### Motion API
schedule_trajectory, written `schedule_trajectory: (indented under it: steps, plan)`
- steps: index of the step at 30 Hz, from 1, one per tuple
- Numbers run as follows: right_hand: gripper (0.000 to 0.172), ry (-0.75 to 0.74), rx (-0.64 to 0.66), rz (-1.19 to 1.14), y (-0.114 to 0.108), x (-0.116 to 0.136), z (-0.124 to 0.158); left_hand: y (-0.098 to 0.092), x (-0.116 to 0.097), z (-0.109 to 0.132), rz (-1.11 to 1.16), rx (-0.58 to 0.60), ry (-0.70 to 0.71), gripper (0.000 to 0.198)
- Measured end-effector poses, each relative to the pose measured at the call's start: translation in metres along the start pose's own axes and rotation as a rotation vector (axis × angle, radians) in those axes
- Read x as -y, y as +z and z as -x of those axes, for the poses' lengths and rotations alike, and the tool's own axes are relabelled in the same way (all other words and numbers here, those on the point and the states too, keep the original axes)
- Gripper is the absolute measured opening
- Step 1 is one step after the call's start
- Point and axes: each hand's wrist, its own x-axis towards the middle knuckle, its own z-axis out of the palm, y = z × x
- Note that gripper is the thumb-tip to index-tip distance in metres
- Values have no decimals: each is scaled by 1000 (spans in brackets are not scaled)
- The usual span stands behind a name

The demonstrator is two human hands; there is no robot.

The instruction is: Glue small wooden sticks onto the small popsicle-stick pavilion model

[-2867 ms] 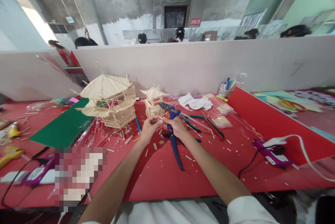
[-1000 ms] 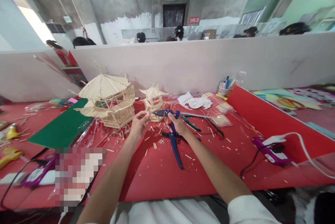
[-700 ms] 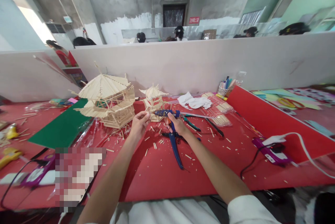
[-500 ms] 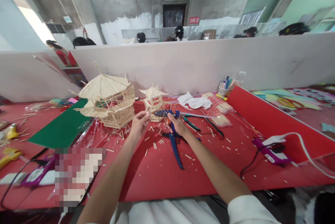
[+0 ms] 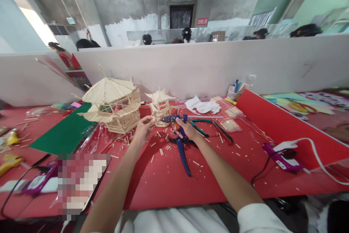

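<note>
My right hand (image 5: 185,127) grips a blue hot glue gun (image 5: 171,118) whose nozzle points left; a pale glue stick extends from its back. The fingers of my left hand (image 5: 145,127) are pinched together close to the nozzle, and what they hold is too small to make out. Just behind the nozzle stands a small pavilion model made of wooden sticks (image 5: 160,98). A bigger stick pavilion (image 5: 109,93) is to the left of it. Below the glue gun lies a blue-handled hand tool (image 5: 183,156), its head partly hidden by my right hand.
Green-handled pliers (image 5: 200,128), a white cloth (image 5: 202,105) and bagged sticks (image 5: 231,122) lie to the right. Stick offcuts litter the red table (image 5: 160,189). Purple power strips (image 5: 283,158) sit on both sides. A green board (image 5: 62,131) lies left; a red panel (image 5: 289,131) slants up right.
The glue gun has shifted very slightly to the right and its tail has turned a little. My left hand keeps its pinch near the nozzle. A blurred brown shape has appeared at far right.
</note>
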Motion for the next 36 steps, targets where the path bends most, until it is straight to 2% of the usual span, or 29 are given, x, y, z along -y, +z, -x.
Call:
schedule_trajectory:
  steps: [3, 6, 8, 12, 14, 16, 18, 19, 21, 24, 26, 28, 31, 36]
  plan:
    - [60, -8, 40, -66, -3, 4, 0, -2, -2, -1, -35, 4, -10, 32]
    - [61, 14, -41, -55, -5, 8, 1, -4, -1, -2, -129, 17, 13, 32]
    - [58, 59, -33, 19, -9, 11, 4, -5, 1, -3, -192, 21, 42, 31]
    - [59, 106, 190, 35, -17, 15, 11, -10, 4, -7, -282, 22, 80, 30]
    - [66, 101, 235, -24, -19, 16, 12, -12, 5, -7, -326, 42, 69, 30]
    - [70, 103, 158, -23, -20, 17, 10, -13, 5, -7, -359, 64, 47, 30]
    - [68, 130, 48, 54, -21, 19, 8, -14, 6, -7, -366, 75, 32, 30]
    - [65, 151, 36, 105, -21, 20, 8, -14, 6, -6, -363, 79, 32, 30]
    - [59, 187, 139, 179, -22, 23, 10, -14, 5, -6, -353, 80, 39, 30]
    - [43, 177, 428, 171, -25, 29, 18, -15, 4, -6, -351, 86, 51, 30]
    - [35, 144, 520, 141, -27, 34, 23, -15, 2, -6, -365, 91, 40, 31]
    - [29, 103, 501, 152, -30, 40, 26, -16, 2, -6, -394, 96, 14, 31]
    - [24, 75, 383, 273, -37, 46, 25, -19, 3, -8, -444, 98, 0, 31]
    - [28, 111, 165, 466, -55, 38, 18, -29, 16, -17, -583, 42, 97, 30]
